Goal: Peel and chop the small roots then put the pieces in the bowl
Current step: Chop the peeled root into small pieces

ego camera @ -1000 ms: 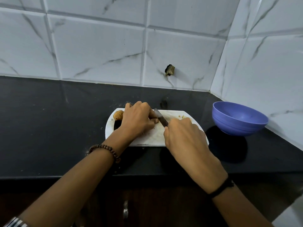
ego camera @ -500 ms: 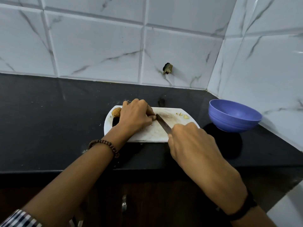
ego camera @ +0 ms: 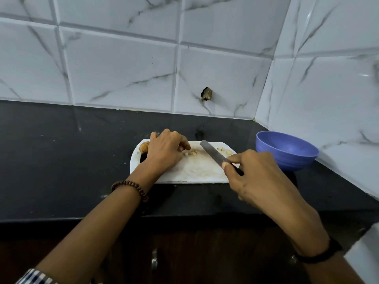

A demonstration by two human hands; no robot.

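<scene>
**newbie:** so where's the root right now, on the board or in the bowl?

**regular:** on the board, the white one sitting on the black counter. One whole brown root lies at the far left corner, half tucked behind the left hand. A couple of small pale pieces sit right by that hand's fingertips, and a few more bits lie near the far right corner. The bowl is blue, on the counter just right of the board.

**newbie:** and the hands?

**regular:** the right hand grips the knife by the handle, thumb and forefinger pinched up near the blade. The blade points away and to the left, over the board between the two little piles. Can't tell if the edge touches the board. The left hand is knuckles up, fingers curled down with the tips at the board beside the pieces — whether it's pinching a bit of root under there, I can't tell. Bead bracelet on the left wrist, black band on the right.
</scene>
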